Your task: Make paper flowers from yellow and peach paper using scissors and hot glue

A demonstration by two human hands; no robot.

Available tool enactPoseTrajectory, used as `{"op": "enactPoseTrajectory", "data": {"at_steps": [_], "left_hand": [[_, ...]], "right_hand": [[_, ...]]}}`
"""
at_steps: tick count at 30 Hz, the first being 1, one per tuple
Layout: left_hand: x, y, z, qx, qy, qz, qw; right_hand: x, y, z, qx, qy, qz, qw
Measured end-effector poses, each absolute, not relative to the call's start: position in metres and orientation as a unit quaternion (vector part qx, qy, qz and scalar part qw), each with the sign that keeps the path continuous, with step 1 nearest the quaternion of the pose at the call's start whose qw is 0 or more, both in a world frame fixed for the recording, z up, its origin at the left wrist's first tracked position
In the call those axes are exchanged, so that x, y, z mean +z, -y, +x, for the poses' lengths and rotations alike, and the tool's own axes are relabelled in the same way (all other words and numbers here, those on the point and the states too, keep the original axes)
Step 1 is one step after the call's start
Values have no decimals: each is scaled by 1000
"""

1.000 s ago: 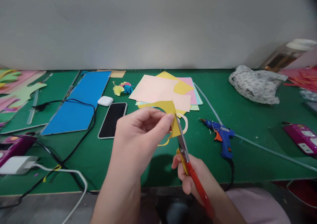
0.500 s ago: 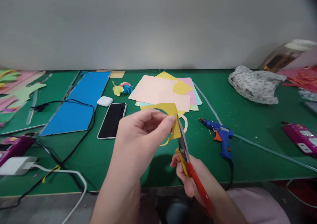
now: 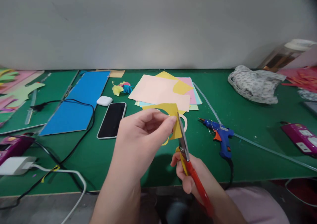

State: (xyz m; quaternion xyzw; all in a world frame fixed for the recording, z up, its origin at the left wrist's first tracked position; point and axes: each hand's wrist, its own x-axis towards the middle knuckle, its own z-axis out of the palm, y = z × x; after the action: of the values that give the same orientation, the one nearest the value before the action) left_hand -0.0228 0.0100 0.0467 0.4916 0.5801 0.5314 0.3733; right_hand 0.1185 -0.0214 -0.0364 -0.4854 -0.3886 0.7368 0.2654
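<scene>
My left hand (image 3: pixel 146 138) pinches a piece of yellow paper (image 3: pixel 177 130) between thumb and fingers, above the table. A curved edge is cut into the paper, and part of it is hidden behind the hand. Below and to the right, my right hand (image 3: pixel 190 174) is closed around the red and yellow handles of a pair of scissors (image 3: pixel 183 143). The metal blades point up and lie along the paper's right edge. Behind the paper, a pale ring-shaped paper scrap (image 3: pixel 184 122) shows in part.
Coloured paper sheets (image 3: pixel 156 90) are stacked behind my hands. A phone (image 3: pixel 112 120), white earbud case (image 3: pixel 104 101) and blue board (image 3: pixel 76 102) lie left. A blue glue gun (image 3: pixel 224 136) rests right, near a patterned cloth (image 3: pixel 255 84). Cables (image 3: pixel 81 174) cross the left front edge.
The yellow paper and my left hand have shifted very slightly right. The scissors' blades appear a little closer together; both hands keep their hold.
</scene>
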Motion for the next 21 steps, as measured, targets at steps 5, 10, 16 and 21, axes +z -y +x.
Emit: {"op": "enactPoseTrajectory", "data": {"at_steps": [5, 10, 16, 21], "left_hand": [[47, -10, -22, 545, -579, 485, 364], [47, -10, -22, 532, -582, 491, 370], [45, -11, -24, 538, -574, 491, 373], [46, -10, -22, 533, -576, 490, 380]], "right_hand": [[-38, 21, 119, 741, 377, -486, 269], [-39, 22, 121, 728, 406, -487, 263], [-38, 23, 122, 729, 406, -488, 257], [-37, 23, 121, 734, 394, -488, 262]]}}
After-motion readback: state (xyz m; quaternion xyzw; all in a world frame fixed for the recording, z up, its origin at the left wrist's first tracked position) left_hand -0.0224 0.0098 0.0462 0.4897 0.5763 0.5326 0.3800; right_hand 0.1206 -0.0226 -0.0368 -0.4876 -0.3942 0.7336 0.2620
